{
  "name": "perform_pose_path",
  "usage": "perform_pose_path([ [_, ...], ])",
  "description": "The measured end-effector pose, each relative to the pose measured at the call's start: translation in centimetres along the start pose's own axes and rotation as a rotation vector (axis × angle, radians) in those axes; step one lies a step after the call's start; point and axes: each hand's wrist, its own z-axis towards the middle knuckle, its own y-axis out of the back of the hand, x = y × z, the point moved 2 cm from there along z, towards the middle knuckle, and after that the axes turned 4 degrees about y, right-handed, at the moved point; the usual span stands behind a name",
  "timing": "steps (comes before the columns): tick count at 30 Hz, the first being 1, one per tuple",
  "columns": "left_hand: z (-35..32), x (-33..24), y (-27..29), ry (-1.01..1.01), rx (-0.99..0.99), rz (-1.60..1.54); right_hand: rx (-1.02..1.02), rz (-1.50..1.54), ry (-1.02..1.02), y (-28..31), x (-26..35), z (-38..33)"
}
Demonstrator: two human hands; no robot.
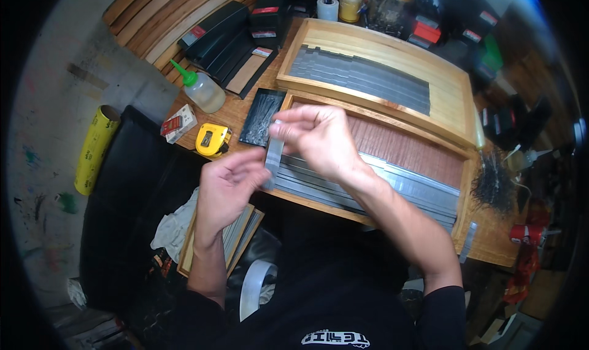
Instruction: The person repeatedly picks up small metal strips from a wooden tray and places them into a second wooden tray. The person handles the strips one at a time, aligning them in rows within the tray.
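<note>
A short flat grey metal strip (273,163) is held upright over the near tray's left end. My right hand (325,141) pinches its upper end between thumb and fingertips. My left hand (230,184) has thumb and fingers closed at its lower end. Beneath my right forearm lies the near wooden tray (469,172), its bottom reddish brown, with rows of long grey strips (399,181) along its front side. Behind it stands a second wooden tray (451,74) with overlapping grey strips (362,74). A black shallow box (254,129) of thin dark pins or wires sits left of my right hand.
At the left are a yellow tape measure (212,139), a green-tipped squeeze bottle (204,92) and a small box (178,123). Dark boxes (221,28) and jars (389,6) line the back. A wire bundle (492,181) and a loose strip (469,242) lie right.
</note>
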Motion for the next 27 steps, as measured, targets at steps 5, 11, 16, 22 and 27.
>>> perform_pose_path([
  [5,-1.4,0.8,1.4,-0.371,-0.472,0.449,-0.095,-0.042,-0.153,0.5,-2.0,1.6],
  [11,-3.1,3.2,-0.2,-0.713,-0.310,0.776,-0.113,-0.025,-0.171,-0.5,-4.2,1.5],
  [16,-3.9,3.9,-1.0,-0.826,-0.213,0.878,-0.128,-0.022,-0.164,-0.9,-4.8,1.4],
  [22,-3.6,3.2,-1.8,-0.811,-0.143,1.030,-0.118,-0.084,-0.124,-1.0,-5.0,1.4],
  [27,-3.4,3.4,-1.7,-0.827,-0.142,1.028,-0.130,-0.016,-0.150,-0.3,-4.1,2.3],
])
